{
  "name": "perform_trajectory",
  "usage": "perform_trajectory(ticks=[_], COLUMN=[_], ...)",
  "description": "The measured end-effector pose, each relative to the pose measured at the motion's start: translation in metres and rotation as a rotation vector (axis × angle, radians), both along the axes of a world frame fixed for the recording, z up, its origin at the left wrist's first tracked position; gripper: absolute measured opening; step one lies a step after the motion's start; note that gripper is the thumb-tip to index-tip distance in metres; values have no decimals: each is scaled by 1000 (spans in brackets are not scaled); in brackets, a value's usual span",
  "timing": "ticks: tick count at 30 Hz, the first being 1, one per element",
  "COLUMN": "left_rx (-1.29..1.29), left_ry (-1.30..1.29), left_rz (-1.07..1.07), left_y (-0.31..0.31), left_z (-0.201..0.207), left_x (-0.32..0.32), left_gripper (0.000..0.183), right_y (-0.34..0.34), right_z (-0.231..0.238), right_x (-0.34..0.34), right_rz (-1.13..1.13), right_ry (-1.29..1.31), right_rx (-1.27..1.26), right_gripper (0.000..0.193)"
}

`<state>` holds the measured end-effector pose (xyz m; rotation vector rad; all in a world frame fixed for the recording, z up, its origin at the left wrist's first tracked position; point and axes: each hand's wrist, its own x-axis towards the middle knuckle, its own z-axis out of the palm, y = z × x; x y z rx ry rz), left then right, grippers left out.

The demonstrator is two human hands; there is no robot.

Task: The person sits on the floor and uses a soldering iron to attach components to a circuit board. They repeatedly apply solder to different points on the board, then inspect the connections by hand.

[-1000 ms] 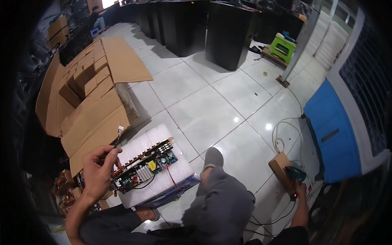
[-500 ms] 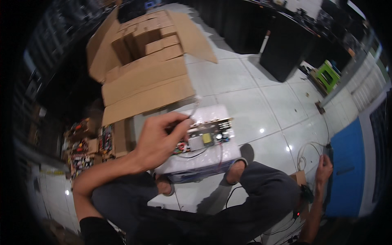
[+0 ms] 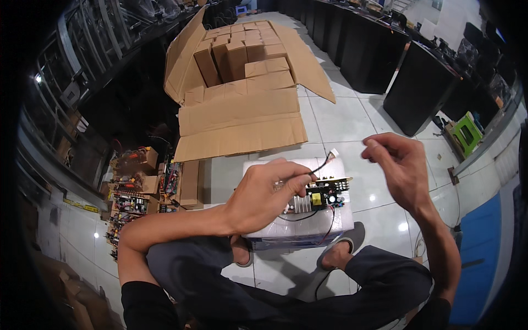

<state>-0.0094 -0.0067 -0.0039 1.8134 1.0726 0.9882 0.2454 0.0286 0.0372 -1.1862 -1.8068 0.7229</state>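
Between its thumb and fingertips my left hand (image 3: pixel 261 192) pinches a short black cable (image 3: pixel 320 166), whose white plug (image 3: pixel 333 154) sticks up past the fingers. The cable is above a circuit board (image 3: pixel 332 192) with a yellow transformer and a silver heat sink. That board rests on a white foam-topped box (image 3: pixel 338 221) between my feet, partly covered by my left hand. My right hand (image 3: pixel 400 170) is raised right of the board, apart from it. Its fingers are curled in toward the thumb, and whatever they may hold is too small to make out.
A large open cardboard carton (image 3: pixel 242 129) filled with small brown boxes stands ahead. At left, circuit boards (image 3: pixel 131 204) lie stacked in and around smaller cartons. Black cabinets (image 3: pixel 418 99), a green stool (image 3: pixel 466 135) and a blue panel (image 3: pixel 484 258) line the right side.
My right hand has come up from the low right, by the blue panel, toward the board. The view has shifted; my left hand still pinches the cable over the board.
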Motion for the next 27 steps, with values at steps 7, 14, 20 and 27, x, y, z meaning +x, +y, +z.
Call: perform_trajectory(ticks=[7,14,20,27], left_rx=[156,231,320,393], left_ry=[66,129,187,232], left_rz=[-83,-114,-181,-195], left_y=[2,5,9,9], left_z=[-8,-6,-2,4], left_x=[2,12,9,4], left_gripper=[16,14,13,15], right_y=[-9,-13,-18,-20], right_z=[-25,-28,-29,-30], right_x=[-9,6,12,12], right_rz=[90,107,140,167], right_ry=[319,257,290,254], right_rx=[-352,-327,-362,-348], right_gripper=[23,27,23,23])
